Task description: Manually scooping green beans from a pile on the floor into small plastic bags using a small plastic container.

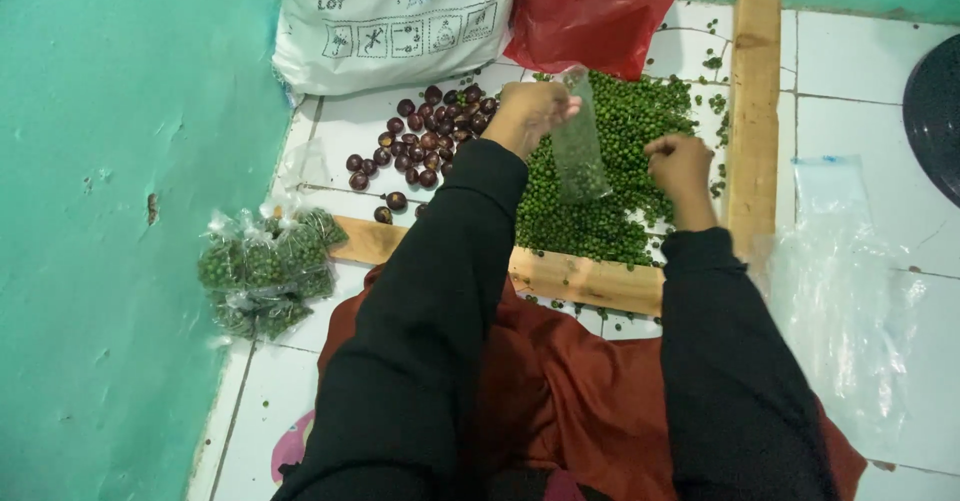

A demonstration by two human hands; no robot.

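I am filling: left hand [535, 111] is pinching the small clear bag [580, 151] upright over the green berries [610, 211]; right hand [680, 166] is cupped closed, gathering berries. Next move needs the bag mouth open.

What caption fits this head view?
Left hand holds a small clear bag over green peppercorns while right hand gathers them.

Peppercorn heap [610, 211] inside wooden frame [752, 121], nuts [420, 141] to its left, filled packets [262, 271] farther left, sacks [395, 21] behind.
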